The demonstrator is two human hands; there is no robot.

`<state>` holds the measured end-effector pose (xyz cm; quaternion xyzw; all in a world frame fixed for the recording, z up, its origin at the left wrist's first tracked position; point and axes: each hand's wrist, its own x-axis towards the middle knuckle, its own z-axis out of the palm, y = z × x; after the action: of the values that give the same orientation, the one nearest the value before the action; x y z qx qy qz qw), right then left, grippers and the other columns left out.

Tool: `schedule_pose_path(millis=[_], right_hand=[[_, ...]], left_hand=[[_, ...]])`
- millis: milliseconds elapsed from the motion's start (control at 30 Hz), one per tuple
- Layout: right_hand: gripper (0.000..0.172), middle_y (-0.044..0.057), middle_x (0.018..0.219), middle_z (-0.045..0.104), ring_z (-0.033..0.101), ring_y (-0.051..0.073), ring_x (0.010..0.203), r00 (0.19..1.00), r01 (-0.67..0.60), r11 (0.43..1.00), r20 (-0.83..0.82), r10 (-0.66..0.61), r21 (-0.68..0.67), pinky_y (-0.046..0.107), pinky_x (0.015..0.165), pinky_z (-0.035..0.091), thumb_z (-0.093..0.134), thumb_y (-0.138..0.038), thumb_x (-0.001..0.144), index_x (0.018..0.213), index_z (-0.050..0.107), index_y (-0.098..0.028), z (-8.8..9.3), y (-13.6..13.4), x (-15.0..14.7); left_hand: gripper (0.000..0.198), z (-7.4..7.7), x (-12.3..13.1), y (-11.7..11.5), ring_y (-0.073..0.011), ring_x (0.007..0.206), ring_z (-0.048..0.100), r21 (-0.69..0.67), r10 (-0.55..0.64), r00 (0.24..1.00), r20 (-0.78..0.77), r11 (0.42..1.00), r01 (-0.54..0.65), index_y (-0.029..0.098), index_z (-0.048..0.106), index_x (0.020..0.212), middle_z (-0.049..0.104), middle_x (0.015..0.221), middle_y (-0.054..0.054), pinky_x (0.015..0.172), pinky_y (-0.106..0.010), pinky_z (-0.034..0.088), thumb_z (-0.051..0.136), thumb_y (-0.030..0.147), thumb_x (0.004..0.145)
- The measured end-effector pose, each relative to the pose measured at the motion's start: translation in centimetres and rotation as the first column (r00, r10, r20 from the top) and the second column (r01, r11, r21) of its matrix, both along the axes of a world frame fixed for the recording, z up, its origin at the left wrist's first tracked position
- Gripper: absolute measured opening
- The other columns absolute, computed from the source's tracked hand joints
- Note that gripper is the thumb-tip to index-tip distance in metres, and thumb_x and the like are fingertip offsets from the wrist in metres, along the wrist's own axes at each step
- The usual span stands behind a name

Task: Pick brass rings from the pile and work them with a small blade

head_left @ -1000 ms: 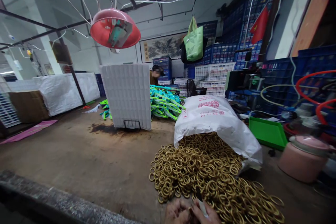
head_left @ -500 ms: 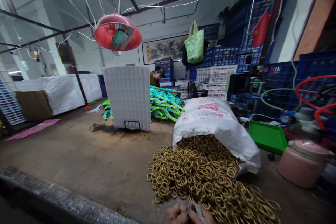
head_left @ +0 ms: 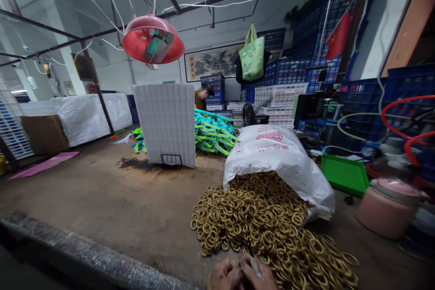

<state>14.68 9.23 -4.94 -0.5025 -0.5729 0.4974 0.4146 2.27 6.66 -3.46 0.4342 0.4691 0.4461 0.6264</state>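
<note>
At the bottom edge, my left hand (head_left: 224, 274) is closed, its fingers curled; whatever it grips is hidden. Right against it is my right hand (head_left: 258, 276), wrapped round a small knife (head_left: 254, 264) with a pale flat part and a dark tip that points up and away. Just beyond both hands spreads a heap of brass-coloured rings (head_left: 251, 217). The rings spill from the mouth of a white sack (head_left: 272, 154) with red print, which lies on the table. Some rings lie close beside my right hand.
On the brown table (head_left: 84, 204) stands a white ribbed panel (head_left: 166, 124) in a black wire stand. Behind it are green and turquoise pieces (head_left: 215, 131) and a person (head_left: 200, 98). A green tray (head_left: 344, 174) and pink pot (head_left: 389, 208) stand right. A red lamp (head_left: 152, 38) hangs overhead.
The view has shifted slightly, and both hands appear a little higher in it. They stay close together, with the small knife still in my right hand.
</note>
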Motion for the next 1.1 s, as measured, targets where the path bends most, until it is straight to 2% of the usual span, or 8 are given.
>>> schedule_pose_path(millis=[100,233,367,467,600,667,800,1100], right_hand=[[0.035,0.0,0.057,0.058,0.054,0.016,0.06,1.0,-0.028,1.0,-0.003,0.028,0.01,0.024,0.059,0.043,0.05,-0.051,0.064,0.065,0.059,-0.018,1.2,-0.6,-0.4],[0.03,-0.001,0.058,0.056,0.051,0.014,0.06,0.996,-0.051,0.999,0.072,0.05,0.01,0.023,0.059,0.04,0.047,-0.046,0.068,0.067,0.058,-0.017,3.6,-1.3,-0.5],[0.026,-0.002,0.061,0.053,0.048,0.012,0.059,0.986,-0.05,0.998,0.161,0.042,0.041,0.022,0.058,0.038,0.041,-0.039,0.074,0.073,0.055,-0.017,5.0,-1.7,-0.2],[0.024,-0.002,0.06,0.05,0.046,0.012,0.057,0.947,-0.034,0.988,0.322,-0.015,0.147,0.022,0.057,0.036,0.036,-0.035,0.078,0.073,0.052,-0.018,4.8,-2.4,0.1],[0.015,-0.002,0.06,0.05,0.044,0.012,0.056,0.833,-0.212,0.925,0.553,0.002,0.316,0.022,0.055,0.032,0.035,-0.015,0.072,0.069,0.048,-0.02,4.2,-3.7,0.2],[0.02,-0.001,0.064,0.052,0.046,0.012,0.059,0.785,-0.286,0.884,0.62,-0.005,0.369,0.022,0.056,0.031,0.035,-0.007,0.063,0.071,0.047,-0.021,4.1,-4.2,0.0],[0.028,0.0,0.067,0.054,0.049,0.013,0.061,0.734,-0.316,0.85,0.677,-0.063,0.422,0.023,0.056,0.03,0.033,-0.003,0.056,0.073,0.047,-0.021,4.3,-4.6,-0.3],[0.03,0.0,0.066,0.057,0.051,0.014,0.06,0.679,-0.278,0.845,0.716,-0.163,0.456,0.024,0.054,0.026,0.034,0.002,0.056,0.072,0.047,-0.021,4.7,-4.8,-0.5]], left_hand=[[0.053,1.4,-0.2,-0.9,-0.0039,0.034,0.029,0.001,0.0,1.0,0.021,1.0,0.0,0.019,0.041,0.057,0.042,0.042,0.006,0.039,-0.02,0.019,0.055,0.071,0.05],[0.044,3.3,-0.8,-2.0,-0.0023,0.034,0.025,-0.028,-0.032,0.999,-0.007,0.999,0.032,0.017,0.046,0.061,0.039,0.044,0.007,0.036,-0.019,0.016,0.054,0.06,0.064],[0.039,4.0,-1.2,-2.6,-0.0018,0.035,0.025,-0.038,-0.037,0.997,0.069,0.998,0.04,0.016,0.046,0.065,0.038,0.046,0.008,0.036,-0.018,0.015,0.054,0.054,0.069],[0.038,4.3,-1.3,-3.0,-0.001,0.034,0.025,-0.036,-0.011,0.989,0.147,0.999,0.016,0.016,0.046,0.066,0.04,0.048,0.008,0.036,-0.018,0.015,0.057,0.052,0.068],[0.037,4.8,-1.2,-3.3,-0.0014,0.036,0.027,-0.017,0.009,0.984,0.179,1.0,-0.006,0.016,0.045,0.067,0.044,0.05,0.007,0.037,-0.018,0.017,0.06,0.05,0.066],[0.036,5.0,-1.3,-3.4,-0.0023,0.038,0.029,-0.012,0.008,0.98,0.201,1.0,-0.006,0.017,0.043,0.068,0.043,0.051,0.007,0.038,-0.018,0.019,0.061,0.049,0.065],[0.035,4.6,-1.3,-3.4,-0.0032,0.039,0.029,-0.005,0.005,0.973,0.231,1.0,-0.004,0.018,0.041,0.069,0.04,0.05,0.009,0.039,-0.018,0.02,0.06,0.047,0.066],[0.031,4.0,-1.5,-3.3,-0.0036,0.042,0.027,0.05,0.044,0.991,0.127,0.997,-0.051,0.017,0.043,0.069,0.04,0.053,0.007,0.04,-0.018,0.019,0.056,0.045,0.071]])
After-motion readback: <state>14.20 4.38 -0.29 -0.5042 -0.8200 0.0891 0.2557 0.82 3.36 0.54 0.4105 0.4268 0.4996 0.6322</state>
